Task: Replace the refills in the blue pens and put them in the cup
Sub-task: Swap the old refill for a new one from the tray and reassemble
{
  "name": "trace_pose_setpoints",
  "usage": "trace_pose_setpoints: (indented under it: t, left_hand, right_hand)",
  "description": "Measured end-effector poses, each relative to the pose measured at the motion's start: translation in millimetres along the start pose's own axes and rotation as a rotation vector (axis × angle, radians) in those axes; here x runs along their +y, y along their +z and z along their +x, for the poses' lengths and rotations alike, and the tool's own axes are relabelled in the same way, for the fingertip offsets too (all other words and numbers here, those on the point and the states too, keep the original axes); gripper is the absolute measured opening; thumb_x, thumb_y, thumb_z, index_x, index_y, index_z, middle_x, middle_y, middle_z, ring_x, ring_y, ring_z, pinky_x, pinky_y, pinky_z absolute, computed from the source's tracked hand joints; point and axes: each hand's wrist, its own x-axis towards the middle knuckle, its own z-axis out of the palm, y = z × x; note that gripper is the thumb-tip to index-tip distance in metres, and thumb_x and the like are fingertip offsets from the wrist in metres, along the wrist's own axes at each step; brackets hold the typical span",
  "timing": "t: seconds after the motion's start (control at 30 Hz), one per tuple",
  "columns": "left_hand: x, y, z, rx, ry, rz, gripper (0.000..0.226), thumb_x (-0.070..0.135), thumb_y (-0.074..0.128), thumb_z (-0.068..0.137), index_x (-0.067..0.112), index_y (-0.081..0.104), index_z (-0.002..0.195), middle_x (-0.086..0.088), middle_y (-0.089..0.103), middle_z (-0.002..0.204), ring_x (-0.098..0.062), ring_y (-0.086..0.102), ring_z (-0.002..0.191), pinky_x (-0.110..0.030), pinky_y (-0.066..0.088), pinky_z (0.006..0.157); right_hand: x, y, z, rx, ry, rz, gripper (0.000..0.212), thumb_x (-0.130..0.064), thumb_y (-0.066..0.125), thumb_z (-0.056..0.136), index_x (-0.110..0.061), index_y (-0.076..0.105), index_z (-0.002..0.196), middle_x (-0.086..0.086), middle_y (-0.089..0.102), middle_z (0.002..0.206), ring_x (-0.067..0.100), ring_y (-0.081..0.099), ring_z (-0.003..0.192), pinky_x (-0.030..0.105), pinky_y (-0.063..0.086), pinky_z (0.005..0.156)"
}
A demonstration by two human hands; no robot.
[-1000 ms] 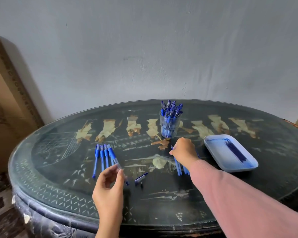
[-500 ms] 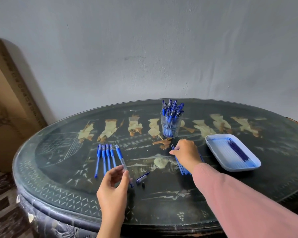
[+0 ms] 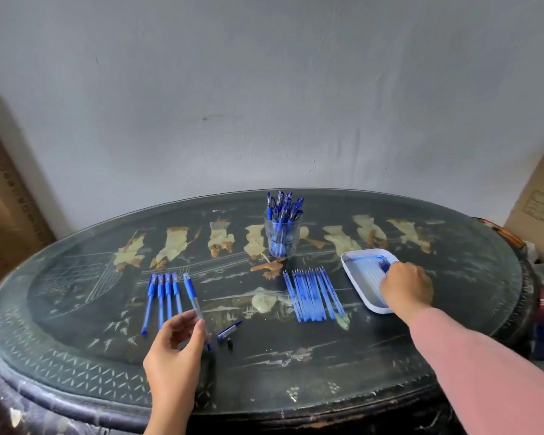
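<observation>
My left hand (image 3: 175, 353) pinches a blue pen barrel (image 3: 193, 298) near its lower end, the pen slanting up and away over the table. Beside it lie a loose blue pen tip piece (image 3: 228, 330) and a tiny black part (image 3: 230, 343). Several capped blue pens (image 3: 164, 296) lie in a row to the left. A row of blue refills (image 3: 313, 293) lies mid-table. My right hand (image 3: 405, 287) reaches into the white tray (image 3: 357, 277), fingers on the dark refills (image 3: 383, 265) there; what it grips is hidden. A clear cup (image 3: 281, 237) holds several blue pens.
The dark oval table (image 3: 264, 381) has a glass top with painted figures. A grey wall stands behind it. A cardboard box (image 3: 540, 202) leans at the far right and a wooden panel (image 3: 0, 189) at the left. Clutter sits past the right edge.
My right hand left the row of refills and moved right into the white tray. My left hand kept hold of the pen barrel and shifted slightly.
</observation>
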Motion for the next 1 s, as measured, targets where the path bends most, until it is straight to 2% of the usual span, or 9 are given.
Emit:
trace_pose_setpoints:
  t: [0.1, 0.23, 0.47, 0.6, 0.67, 0.77, 0.83, 0.93, 1.0]
  left_hand:
    - [1.3, 0.6, -1.7, 0.000, 0.003, 0.018, 0.018, 0.014, 0.076, 0.082, 0.030, 0.071, 0.086, 0.005, 0.074, 0.081, -0.024, 0.072, 0.082, -0.048, 0.056, 0.087]
    - [3.4, 0.9, -2.9, -0.009, 0.006, 0.048, 0.017, 0.015, 0.077, 0.081, 0.030, 0.071, 0.086, 0.006, 0.074, 0.082, -0.023, 0.072, 0.082, -0.047, 0.056, 0.088]
    - [3.7, 1.2, -3.6, 0.005, 0.035, 0.081, 0.018, 0.014, 0.077, 0.081, 0.031, 0.071, 0.085, 0.006, 0.073, 0.080, -0.021, 0.071, 0.082, -0.046, 0.056, 0.088]
    - [3.4, -0.1, -5.4, 0.002, 0.083, 0.087, 0.018, 0.016, 0.078, 0.080, 0.033, 0.072, 0.085, 0.010, 0.073, 0.080, -0.021, 0.072, 0.084, -0.042, 0.057, 0.086]
    - [6.8, 1.0, -9.5, -0.002, 0.125, 0.095, 0.021, 0.013, 0.077, 0.080, 0.032, 0.071, 0.085, 0.009, 0.074, 0.080, -0.015, 0.072, 0.082, -0.026, 0.057, 0.080]
    - [11.8, 6.3, -24.6, -0.045, 0.182, 0.110, 0.024, 0.004, 0.077, 0.079, 0.026, 0.071, 0.086, 0.011, 0.073, 0.078, -0.001, 0.069, 0.075, -0.004, 0.050, 0.069]
    - [10.8, 10.6, -38.5, -0.097, 0.222, 0.117, 0.025, 0.001, 0.077, 0.078, 0.023, 0.072, 0.086, 0.012, 0.074, 0.080, -0.003, 0.069, 0.073, -0.008, 0.052, 0.067]
    - [7.0, 21.0, -56.5, -0.213, 0.296, 0.137, 0.025, -0.001, 0.076, 0.078, 0.021, 0.073, 0.090, 0.006, 0.073, 0.082, -0.010, 0.071, 0.072, -0.025, 0.059, 0.067]
    - [7.6, 29.4, -66.0, -0.282, 0.341, 0.148, 0.026, -0.004, 0.076, 0.077, 0.019, 0.074, 0.089, 0.007, 0.073, 0.082, -0.009, 0.070, 0.074, -0.021, 0.057, 0.065]
  right_hand:
    - [22.2, 1.2, 3.0, -0.052, -0.018, -0.175, 0.027, -0.012, 0.048, 0.091, -0.011, 0.066, 0.112, 0.008, 0.066, 0.112, 0.027, 0.059, 0.107, 0.030, 0.046, 0.080]
    - [22.6, 1.9, 3.0, -0.085, -0.059, -0.217, 0.028, -0.011, 0.047, 0.092, -0.013, 0.065, 0.113, 0.006, 0.066, 0.113, 0.026, 0.057, 0.108, 0.029, 0.047, 0.083]
    - [18.7, 3.0, 6.2, -0.104, -0.008, -0.084, 0.023, -0.023, 0.053, 0.094, -0.013, 0.065, 0.110, 0.008, 0.066, 0.113, 0.028, 0.057, 0.107, 0.032, 0.048, 0.086]
    - [19.4, 1.7, 5.4, -0.072, 0.049, 0.154, 0.021, -0.019, 0.056, 0.093, -0.005, 0.064, 0.105, 0.014, 0.067, 0.107, 0.034, 0.060, 0.101, 0.035, 0.050, 0.078]
    - [18.3, -0.9, 6.4, -0.054, 0.083, 0.311, 0.019, -0.015, 0.054, 0.095, -0.002, 0.063, 0.106, 0.017, 0.067, 0.107, 0.036, 0.060, 0.098, 0.036, 0.050, 0.075]
    - [11.3, -12.0, 1.0, -0.037, 0.082, 0.547, 0.023, -0.010, 0.052, 0.097, -0.004, 0.064, 0.116, 0.019, 0.064, 0.119, 0.037, 0.058, 0.108, 0.039, 0.047, 0.086]
    - [2.0, -22.4, -10.8, -0.047, 0.049, 0.712, 0.027, -0.008, 0.051, 0.098, -0.004, 0.064, 0.122, 0.016, 0.063, 0.121, 0.034, 0.057, 0.109, 0.037, 0.044, 0.089]
    - [-20.0, -37.8, -37.9, -0.162, 0.004, 0.980, 0.024, -0.009, 0.052, 0.099, -0.008, 0.071, 0.114, 0.001, 0.065, 0.084, 0.019, 0.056, 0.075, 0.030, 0.043, 0.071]
    - [-37.1, -51.6, -59.1, -0.293, -0.036, 1.218, 0.018, -0.009, 0.058, 0.097, -0.006, 0.071, 0.108, 0.001, 0.066, 0.076, 0.016, 0.060, 0.067, 0.028, 0.048, 0.063]
